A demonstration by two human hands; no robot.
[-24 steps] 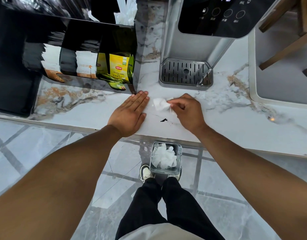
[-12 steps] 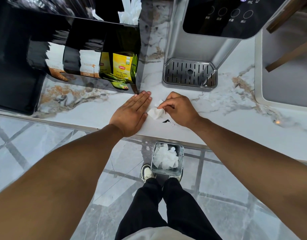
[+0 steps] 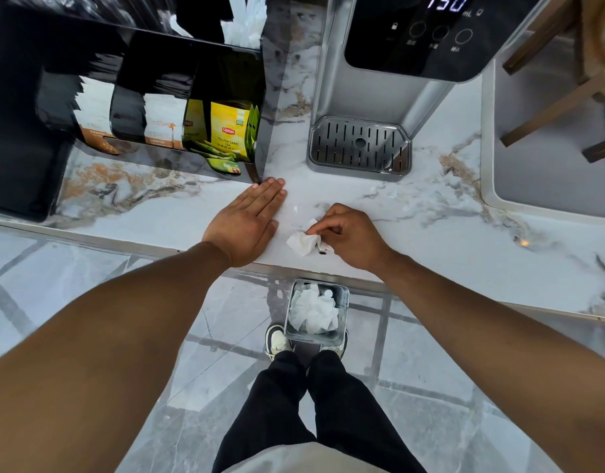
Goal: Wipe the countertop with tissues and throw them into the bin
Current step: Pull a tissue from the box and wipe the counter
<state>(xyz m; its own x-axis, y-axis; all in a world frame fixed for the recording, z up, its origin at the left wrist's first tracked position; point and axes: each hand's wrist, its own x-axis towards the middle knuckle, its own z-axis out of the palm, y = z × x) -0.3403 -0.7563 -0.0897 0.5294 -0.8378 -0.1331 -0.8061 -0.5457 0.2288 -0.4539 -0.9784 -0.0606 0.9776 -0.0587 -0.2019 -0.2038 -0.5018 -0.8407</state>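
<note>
A crumpled white tissue (image 3: 303,242) lies on the marble countertop (image 3: 430,240) close to its front edge. My right hand (image 3: 352,235) pinches the tissue and presses it onto the stone. A small dark speck (image 3: 323,253) sits just beside the tissue, near the edge. My left hand (image 3: 248,221) rests flat on the counter to the left, fingers together, holding nothing. On the floor below the counter edge stands a small square bin (image 3: 343,302) with several used white tissues inside, right in front of my shoes.
A black organiser (image 3: 140,63) with tea bags and sachets stands at the back left. A silver water dispenser (image 3: 379,97) with its drip tray (image 3: 359,145) stands behind my right hand. A pale tray (image 3: 488,186) sits at the right, with wooden chair legs (image 3: 550,107) above it.
My right hand has dragged the tissue toward the front edge of the counter, over the dark speck. My left hand has stayed flat in place.
</note>
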